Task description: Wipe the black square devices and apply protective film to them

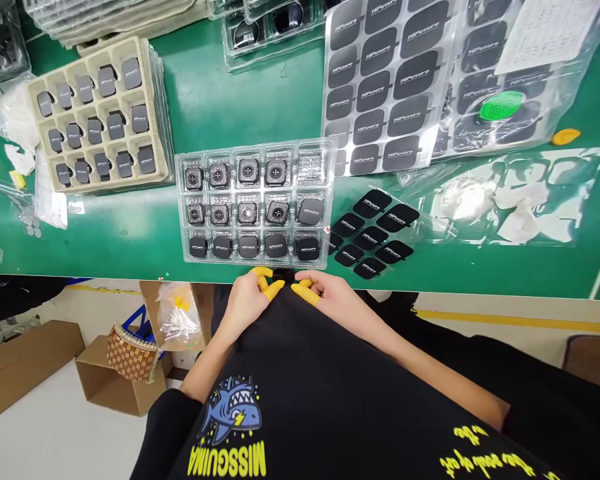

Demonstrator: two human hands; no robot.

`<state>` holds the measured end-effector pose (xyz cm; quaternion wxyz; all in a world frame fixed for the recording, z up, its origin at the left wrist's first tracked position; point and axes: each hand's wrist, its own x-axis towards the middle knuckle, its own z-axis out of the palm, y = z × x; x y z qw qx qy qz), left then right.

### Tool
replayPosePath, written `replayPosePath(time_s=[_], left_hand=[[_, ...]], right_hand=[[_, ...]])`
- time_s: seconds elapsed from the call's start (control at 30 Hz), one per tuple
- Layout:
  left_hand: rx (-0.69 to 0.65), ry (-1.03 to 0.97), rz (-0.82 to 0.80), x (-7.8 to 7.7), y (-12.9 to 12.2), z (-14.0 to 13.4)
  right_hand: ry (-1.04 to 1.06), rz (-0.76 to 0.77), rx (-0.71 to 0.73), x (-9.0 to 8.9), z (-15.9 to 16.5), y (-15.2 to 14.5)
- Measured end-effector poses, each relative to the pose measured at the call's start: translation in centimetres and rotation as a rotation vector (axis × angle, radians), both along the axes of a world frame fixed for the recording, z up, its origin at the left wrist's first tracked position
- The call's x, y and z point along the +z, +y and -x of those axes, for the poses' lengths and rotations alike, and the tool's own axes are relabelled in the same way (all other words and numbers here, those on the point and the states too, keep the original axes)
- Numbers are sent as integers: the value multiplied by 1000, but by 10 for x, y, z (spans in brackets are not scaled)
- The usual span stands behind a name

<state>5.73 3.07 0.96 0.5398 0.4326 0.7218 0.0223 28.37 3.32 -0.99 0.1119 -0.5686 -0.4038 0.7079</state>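
Observation:
At the table's front edge, my left hand (253, 292) and my right hand (327, 288) hold a small black watch body (283, 274) between them. Yellow finger cots cover the thumb and index fingertips of both hands, which pinch it from its two sides. Just beyond lies a clear plastic tray (255, 261) of square watch bodies. Several show their sensor backs, such as one watch (279, 213); the front row has dark labelled faces up. Right of the tray, loose black HiFuture screen films (371, 238) lie on the green table. The fingers partly hide the held piece.
A beige tray (87, 67) of labelled watches sits on a stack at left. Sheets of film (357, 73) and a bagged pack (530, 127) lie back right. Clear trays (275, 47) stand behind. Cardboard boxes (113, 383) and a woven basket (133, 353) are below the table.

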Motion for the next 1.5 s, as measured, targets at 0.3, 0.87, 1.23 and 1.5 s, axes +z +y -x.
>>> replayPosePath(time_s=[0.3,0.87,1.23,1.5], left_hand=[[58,-349,-115,-6,-22,8],[-373,-25,-1265,-13,9,40],[-265,-425,-917,5,24,51],[-526,-564,-740,20,52,70]], right_hand=[[173,21,-9,6,11,6],[107,-772,-215,31,69,22],[138,-711,-104,48,44,61],[327,-172,104,48,61,74]])
